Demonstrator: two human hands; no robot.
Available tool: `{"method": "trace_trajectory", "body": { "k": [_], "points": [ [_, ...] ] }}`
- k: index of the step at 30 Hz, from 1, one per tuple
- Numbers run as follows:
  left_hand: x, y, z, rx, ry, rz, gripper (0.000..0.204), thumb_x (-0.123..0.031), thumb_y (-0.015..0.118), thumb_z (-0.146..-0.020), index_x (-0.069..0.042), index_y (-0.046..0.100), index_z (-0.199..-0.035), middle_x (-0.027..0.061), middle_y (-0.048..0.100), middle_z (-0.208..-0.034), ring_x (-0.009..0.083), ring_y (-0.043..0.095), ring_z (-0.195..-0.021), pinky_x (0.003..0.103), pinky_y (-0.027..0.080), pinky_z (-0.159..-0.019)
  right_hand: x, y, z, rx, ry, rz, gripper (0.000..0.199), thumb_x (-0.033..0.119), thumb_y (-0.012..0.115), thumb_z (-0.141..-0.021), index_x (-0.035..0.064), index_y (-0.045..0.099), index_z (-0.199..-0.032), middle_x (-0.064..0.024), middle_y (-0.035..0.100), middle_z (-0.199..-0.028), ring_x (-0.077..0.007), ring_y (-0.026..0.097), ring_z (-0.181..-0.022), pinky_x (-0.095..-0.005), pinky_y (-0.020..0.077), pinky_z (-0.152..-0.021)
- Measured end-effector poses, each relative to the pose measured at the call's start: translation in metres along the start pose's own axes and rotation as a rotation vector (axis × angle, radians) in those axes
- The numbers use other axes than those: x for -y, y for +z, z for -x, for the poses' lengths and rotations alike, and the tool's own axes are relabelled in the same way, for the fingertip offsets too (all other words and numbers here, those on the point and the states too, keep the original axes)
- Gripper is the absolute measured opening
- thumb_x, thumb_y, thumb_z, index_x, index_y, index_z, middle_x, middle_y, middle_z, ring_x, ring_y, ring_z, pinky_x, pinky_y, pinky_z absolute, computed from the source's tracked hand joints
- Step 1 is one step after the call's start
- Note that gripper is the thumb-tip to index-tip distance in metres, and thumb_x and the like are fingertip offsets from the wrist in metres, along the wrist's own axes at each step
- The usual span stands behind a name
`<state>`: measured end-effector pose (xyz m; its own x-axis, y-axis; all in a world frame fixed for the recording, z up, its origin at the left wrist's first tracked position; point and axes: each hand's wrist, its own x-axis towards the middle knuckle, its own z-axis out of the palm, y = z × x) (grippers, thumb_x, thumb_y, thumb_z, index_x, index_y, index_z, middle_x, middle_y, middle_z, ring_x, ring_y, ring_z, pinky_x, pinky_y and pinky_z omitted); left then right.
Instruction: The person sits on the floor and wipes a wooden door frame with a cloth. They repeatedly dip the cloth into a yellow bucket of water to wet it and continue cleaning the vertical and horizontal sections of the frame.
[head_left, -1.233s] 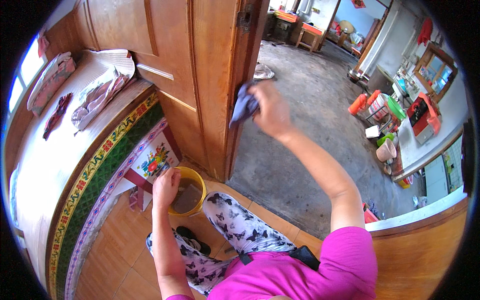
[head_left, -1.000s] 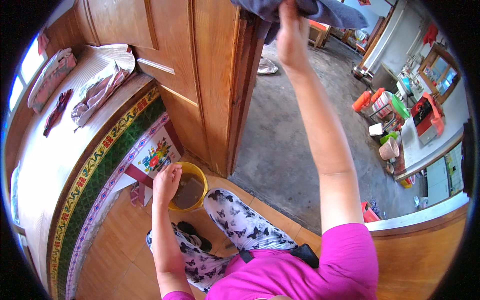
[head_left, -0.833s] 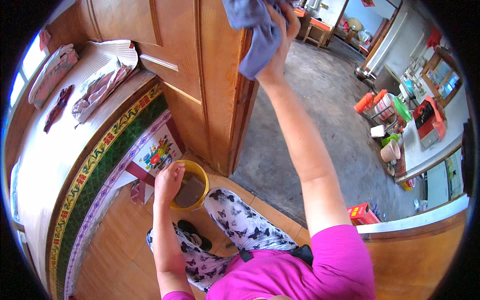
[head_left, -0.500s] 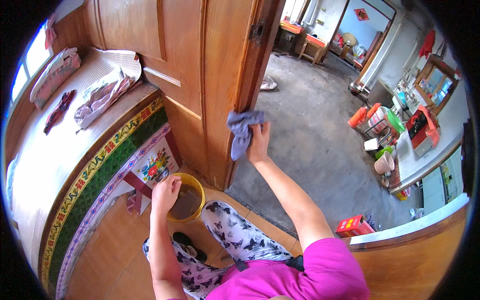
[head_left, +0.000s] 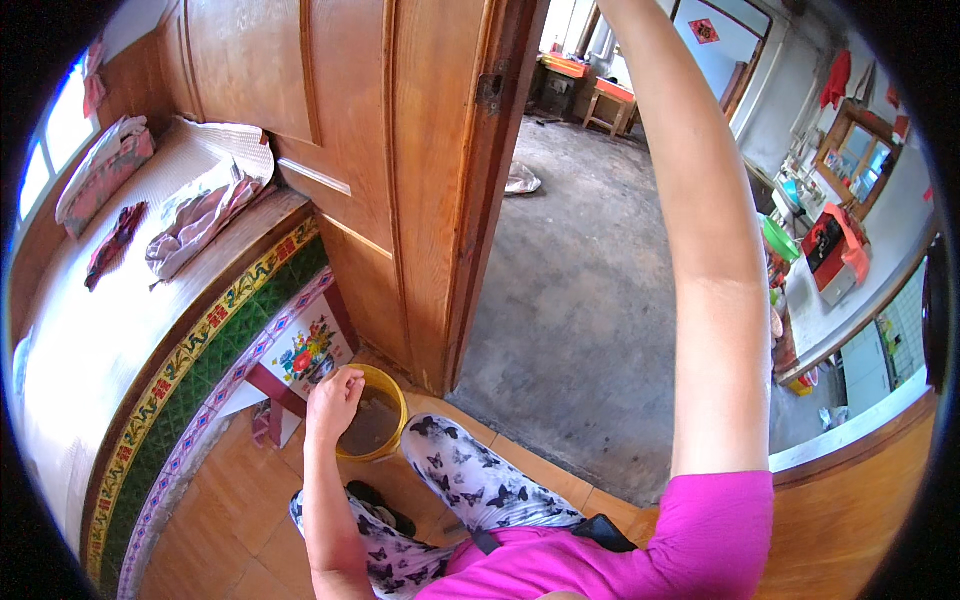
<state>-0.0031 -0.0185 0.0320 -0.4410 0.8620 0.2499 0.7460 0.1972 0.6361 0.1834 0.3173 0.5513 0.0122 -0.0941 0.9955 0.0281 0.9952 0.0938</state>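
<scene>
My left hand (head_left: 333, 402) is closed, fingers curled, over the left rim of a yellow bucket (head_left: 398, 385) holding murky water. Whether those fingers grip the rim or anything else is hidden. The bucket stands on the tiled floor by the foot of a brown wooden door (head_left: 350, 110). My right arm stretches far up past the door's edge, and its hand lies beyond the top of the picture. The cloth seen in that hand earlier is out of view too.
A raised platform (head_left: 75, 390) with a tiled front runs along the left, bearing folded fabric (head_left: 205, 215). Past the doorway lies a grey concrete floor (head_left: 570, 300). On the right are a counter (head_left: 815, 305), a green basin (head_left: 780, 240) and a framed mirror (head_left: 857, 155).
My right hand, with the greyish-blue cloth, has gone up from the door's edge and out of the picture. My left hand stays by the bucket. The view has shifted slightly.
</scene>
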Motion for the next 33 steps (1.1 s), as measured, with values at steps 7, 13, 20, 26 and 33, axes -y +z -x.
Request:
{"method": "trace_trajectory", "body": {
  "k": [7,13,20,26,33],
  "points": [
    [0.010,-0.012,0.013,0.010,-0.044,-0.042,0.015,-0.016,0.070,-0.091,-0.007,0.071,-0.102,0.0112,0.071,-0.090,0.0284,0.069,-0.075,0.039,0.055,-0.069,0.028,0.057,0.106,-0.360,-0.127,0.237,0.031,0.020,0.058,-0.093,-0.0004,0.065,-0.116,-0.0239,0.066,-0.108,-0.0390,0.059,-0.111,-0.0475,0.0437,-0.100],
    [0.009,0.000,0.006,0.001,-0.003,-0.036,0.015,-0.018,0.069,-0.091,-0.010,0.072,-0.103,0.0107,0.071,-0.089,0.0285,0.069,-0.075,0.039,0.055,-0.067,0.048,-0.017,0.263,0.237,0.097,0.255,0.045,-0.001,0.071,-0.071,0.0053,0.064,-0.115,-0.0233,0.054,-0.125,-0.0441,0.050,-0.116,-0.0504,0.0424,-0.099],
    [0.021,-0.010,0.015,0.001,-0.018,-0.018,0.015,-0.018,0.069,-0.092,-0.009,0.072,-0.103,0.0130,0.071,-0.090,0.0308,0.068,-0.076,0.040,0.054,-0.067,0.019,-0.024,0.147,0.053,-0.105,0.180,0.037,-0.004,0.069,-0.076,-0.0005,0.063,-0.112,-0.0184,0.065,-0.105,-0.0399,0.065,-0.101,-0.0439,0.0513,-0.093],
    [0.005,0.002,0.001,0.038,0.004,-0.006,0.016,-0.017,0.070,-0.091,-0.007,0.071,-0.103,0.0130,0.070,-0.089,0.0302,0.068,-0.076,0.040,0.053,-0.068,-0.038,0.018,-0.034,-0.137,-0.175,0.072,0.030,0.018,0.052,-0.098,-0.0007,0.068,-0.114,-0.0184,0.072,-0.093,-0.0268,0.068,-0.101,-0.0359,0.0503,-0.089],
    [0.019,-0.007,0.015,0.035,-0.036,-0.058,0.016,-0.018,0.070,-0.091,-0.007,0.072,-0.104,0.0119,0.070,-0.088,0.0298,0.068,-0.075,0.040,0.054,-0.068,0.001,0.025,0.079,0.013,0.011,0.129,0.038,0.022,0.053,-0.095,0.0040,0.060,-0.128,-0.0246,0.061,-0.121,-0.0421,0.056,-0.119,-0.0451,0.0431,-0.104]
  ]
}}
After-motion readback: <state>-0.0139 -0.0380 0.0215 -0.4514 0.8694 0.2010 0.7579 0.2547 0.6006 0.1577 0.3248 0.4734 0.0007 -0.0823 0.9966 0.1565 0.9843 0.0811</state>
